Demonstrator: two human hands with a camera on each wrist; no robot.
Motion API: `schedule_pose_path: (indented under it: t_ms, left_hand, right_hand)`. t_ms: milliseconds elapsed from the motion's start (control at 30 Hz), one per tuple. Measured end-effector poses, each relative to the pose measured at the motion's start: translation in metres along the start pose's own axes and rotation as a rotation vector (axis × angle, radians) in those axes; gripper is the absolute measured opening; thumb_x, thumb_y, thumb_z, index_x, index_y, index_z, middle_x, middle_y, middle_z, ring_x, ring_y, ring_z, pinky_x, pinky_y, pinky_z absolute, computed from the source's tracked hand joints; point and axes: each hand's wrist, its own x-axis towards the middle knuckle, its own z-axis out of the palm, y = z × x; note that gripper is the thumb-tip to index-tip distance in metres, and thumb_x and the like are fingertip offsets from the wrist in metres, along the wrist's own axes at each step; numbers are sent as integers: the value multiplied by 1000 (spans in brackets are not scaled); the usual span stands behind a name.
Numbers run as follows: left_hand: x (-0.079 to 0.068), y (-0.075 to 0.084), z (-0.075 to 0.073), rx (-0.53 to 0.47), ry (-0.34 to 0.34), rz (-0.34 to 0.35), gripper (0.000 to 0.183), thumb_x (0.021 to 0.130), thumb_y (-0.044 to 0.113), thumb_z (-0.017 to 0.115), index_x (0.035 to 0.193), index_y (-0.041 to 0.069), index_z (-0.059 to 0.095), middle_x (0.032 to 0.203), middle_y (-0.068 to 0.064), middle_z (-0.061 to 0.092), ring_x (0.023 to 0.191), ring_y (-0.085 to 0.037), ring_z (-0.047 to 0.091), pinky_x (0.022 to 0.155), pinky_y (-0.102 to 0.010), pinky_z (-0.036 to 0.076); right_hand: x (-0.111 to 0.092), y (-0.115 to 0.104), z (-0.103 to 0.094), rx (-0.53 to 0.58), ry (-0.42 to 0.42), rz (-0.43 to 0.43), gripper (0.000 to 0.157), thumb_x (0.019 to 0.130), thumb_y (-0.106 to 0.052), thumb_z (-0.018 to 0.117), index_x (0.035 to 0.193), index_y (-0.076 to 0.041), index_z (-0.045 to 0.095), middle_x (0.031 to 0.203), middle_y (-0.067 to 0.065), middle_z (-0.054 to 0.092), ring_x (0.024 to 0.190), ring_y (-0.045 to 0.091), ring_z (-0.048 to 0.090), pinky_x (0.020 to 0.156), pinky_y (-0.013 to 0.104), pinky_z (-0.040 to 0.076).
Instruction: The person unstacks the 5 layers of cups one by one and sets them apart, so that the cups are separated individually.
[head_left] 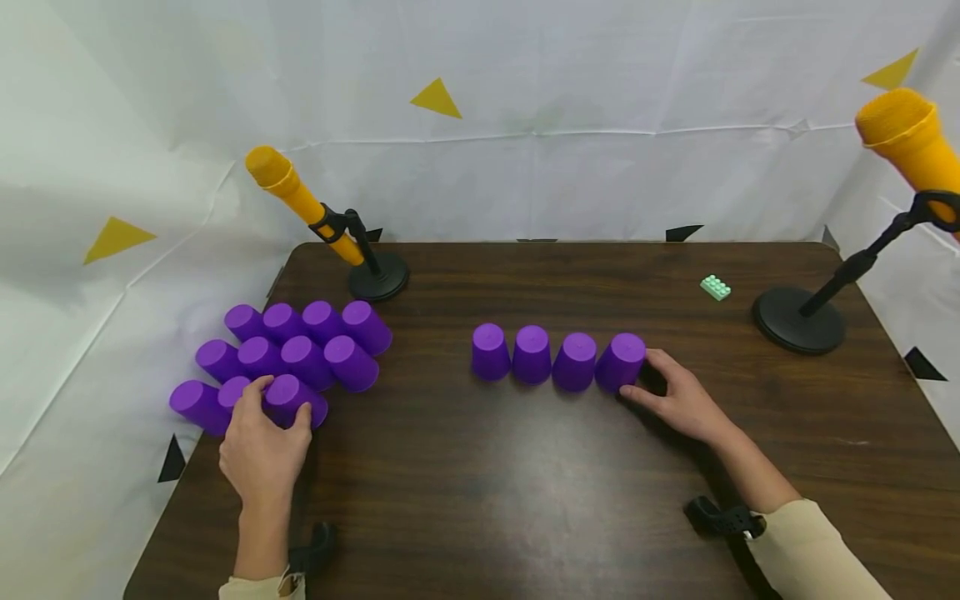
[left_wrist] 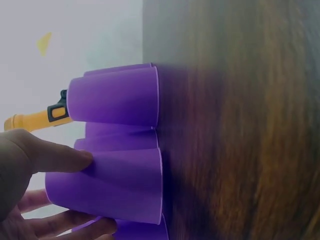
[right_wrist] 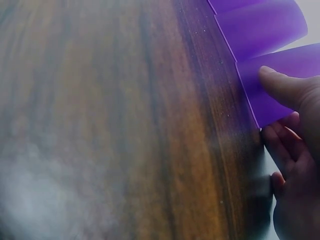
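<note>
In the head view, my left hand (head_left: 262, 446) grips an upside-down purple cup (head_left: 295, 398) at the right end of the front row of a group standing at the table's left. The left wrist view shows the thumb (left_wrist: 70, 158) lying along the near side of this cup (left_wrist: 110, 187), fingers on its other side. My right hand (head_left: 682, 398) holds the rightmost purple cup (head_left: 621, 362) of a separate row in mid-table. Its thumb (right_wrist: 280, 85) presses that cup's side in the right wrist view, with the fingers partly hidden behind. All cups stand mouth-down.
Behind the left cups (head_left: 262, 357) an orange microphone (head_left: 296, 196) leans on a black stand (head_left: 378, 275). Another orange microphone (head_left: 918, 150) with a black stand (head_left: 799, 320) is at the right. A mint-green toy brick (head_left: 716, 287) lies on the brown table (head_left: 562, 500). White sheeting surrounds it.
</note>
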Motion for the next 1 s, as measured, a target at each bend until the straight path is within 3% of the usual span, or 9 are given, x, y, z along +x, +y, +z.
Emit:
schedule_pose_path:
  t_ms: [633, 867, 1000]
  left_hand:
    - [0, -1, 0, 16, 12, 5, 59, 80, 22, 80, 133, 12, 56, 120, -17, 62, 93, -46, 60, 69, -65, 45]
    - [-5, 24, -13, 36, 162, 113, 58, 81, 24, 79, 133, 14, 57, 115, -18, 61, 70, -41, 59, 56, -56, 48]
    - [-10, 47, -13, 4, 182, 216, 53, 83, 25, 76, 131, 14, 59, 115, -16, 62, 79, -40, 63, 58, -55, 52]
  right_hand:
    - [1, -3, 0, 3, -11, 13, 53, 89, -19, 75, 134, -2, 53, 128, 18, 56, 125, 36, 47, 102, 60, 33]
    - [1, -4, -1, 4, -8, 12, 52, 89, -18, 74, 133, -1, 53, 128, 19, 56, 124, 37, 48, 102, 61, 34]
    - [0, -4, 0, 4, -5, 3, 51, 89, -17, 75, 133, -1, 54, 127, 19, 57, 123, 36, 48, 101, 59, 34]
